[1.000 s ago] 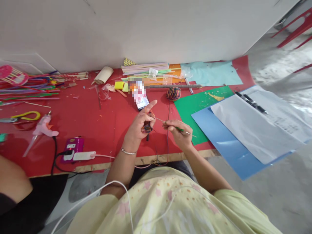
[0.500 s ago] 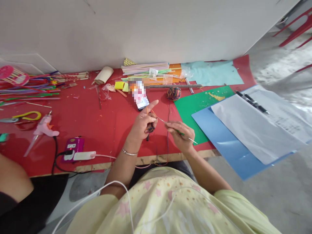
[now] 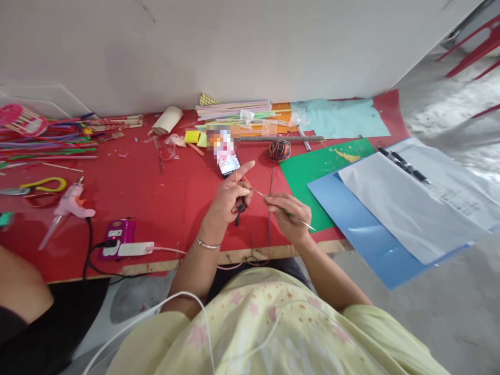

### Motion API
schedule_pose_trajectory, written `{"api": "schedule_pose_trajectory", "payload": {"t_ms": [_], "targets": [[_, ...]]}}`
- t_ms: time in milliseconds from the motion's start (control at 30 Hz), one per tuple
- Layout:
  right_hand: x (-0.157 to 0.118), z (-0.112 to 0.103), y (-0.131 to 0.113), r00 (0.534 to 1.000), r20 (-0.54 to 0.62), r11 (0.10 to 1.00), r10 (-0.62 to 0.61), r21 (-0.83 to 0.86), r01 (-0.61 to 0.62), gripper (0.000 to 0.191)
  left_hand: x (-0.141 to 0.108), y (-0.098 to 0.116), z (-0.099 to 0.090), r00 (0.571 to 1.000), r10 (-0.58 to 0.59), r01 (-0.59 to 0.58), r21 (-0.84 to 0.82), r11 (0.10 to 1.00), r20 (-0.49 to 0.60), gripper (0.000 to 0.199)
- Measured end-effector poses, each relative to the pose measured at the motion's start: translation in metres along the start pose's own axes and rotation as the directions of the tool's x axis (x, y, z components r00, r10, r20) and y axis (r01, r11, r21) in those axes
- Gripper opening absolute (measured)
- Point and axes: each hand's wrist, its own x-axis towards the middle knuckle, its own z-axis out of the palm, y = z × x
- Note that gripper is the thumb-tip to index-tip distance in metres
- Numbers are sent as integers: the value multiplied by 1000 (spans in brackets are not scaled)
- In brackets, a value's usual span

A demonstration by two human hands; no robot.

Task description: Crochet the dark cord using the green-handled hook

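My left hand [image 3: 230,199] is closed on a small dark piece of yarn work [image 3: 242,207], its index finger stretched out with orange yarn [image 3: 236,178] running over it. Most of the piece is hidden by the fingers. In my right hand [image 3: 291,212] is a thin metal crochet hook [image 3: 308,225] with a green grip; its tip meets the yarn at the left fingers. Beyond the hands lies a multicoloured ball of yarn [image 3: 278,150], a strand trailing from it toward the table's front edge. A phone [image 3: 228,162] with a lit screen lies just past my left hand.
Left on the red table [image 3: 164,198] are a pink glue gun [image 3: 72,203], yellow-handled scissors [image 3: 47,185] and a purple power strip [image 3: 124,232]. A green sheet [image 3: 308,179] and a blue folder [image 3: 351,229] with papers lie right. Another person's limb [image 3: 23,281] shows at lower left.
Hardly anything differs. The crochet hook in my right hand has shifted very slightly to the left; my left hand keeps its hold on the yarn work.
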Motion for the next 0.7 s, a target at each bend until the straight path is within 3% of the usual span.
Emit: {"api": "schedule_pose_trajectory", "payload": {"t_ms": [100,233,333,433,533,700], "targets": [[-4,0,-1,984,23,975,-174,-139,175,29,-1,0,5,1000,-11,11,-4,1000,-6,89],[-9,4,-3,971,21,948,-240,-212,238,35,-1,-1,9,1000,7,-7,-15,1000,-16,90],[-8,4,-4,978,-10,965,-207,-166,202,31,0,-2,7,1000,8,-8,-25,1000,-21,90],[-3,0,-6,995,-22,993,-98,-62,97,20,0,-3,2,1000,-4,3,-48,999,-10,89],[1,-4,-7,1000,6,1000,2,10,-2,13,0,-2,-1,999,-22,25,-98,995,31,88],[8,-15,-8,996,87,990,34,135,-46,16,-1,1,-1,991,-75,97,-206,974,110,90]]}}
